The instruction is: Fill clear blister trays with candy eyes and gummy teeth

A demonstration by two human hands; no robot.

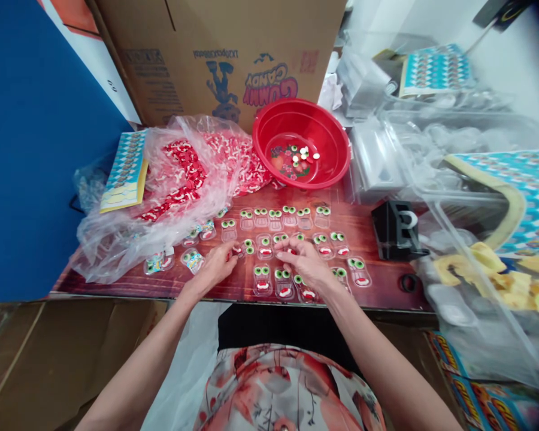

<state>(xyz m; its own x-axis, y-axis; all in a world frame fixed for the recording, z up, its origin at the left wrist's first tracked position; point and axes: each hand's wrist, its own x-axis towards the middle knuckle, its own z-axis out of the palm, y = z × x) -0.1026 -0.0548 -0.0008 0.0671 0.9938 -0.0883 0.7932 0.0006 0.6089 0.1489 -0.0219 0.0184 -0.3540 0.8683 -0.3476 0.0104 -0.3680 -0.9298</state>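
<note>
My left hand [218, 265] has its thumb and fingers closed on the end of a small clear plastic tray [249, 246] turned sideways, with two green gummy eyes and a red-and-white gummy mouth. My right hand [306, 263] is over the middle row, partly covering a tray there; its fingers are extended, with thumb and index apart. Around both hands lie rows of similar trays [262, 280]. Back-row trays [275, 219] show green eyes, while nearer ones also hold red mouths. Several trays with printed blue card [192, 260] lie left of my left hand.
A clear bag [112, 248] of red-and-white gummies spreads at the left. Behind the trays stands a red basin [336, 161] with a few gummy eyes. A black tape dispenser [388, 230] and a large clear bin [465, 236] are at the right. A cardboard box [233, 30] stands behind.
</note>
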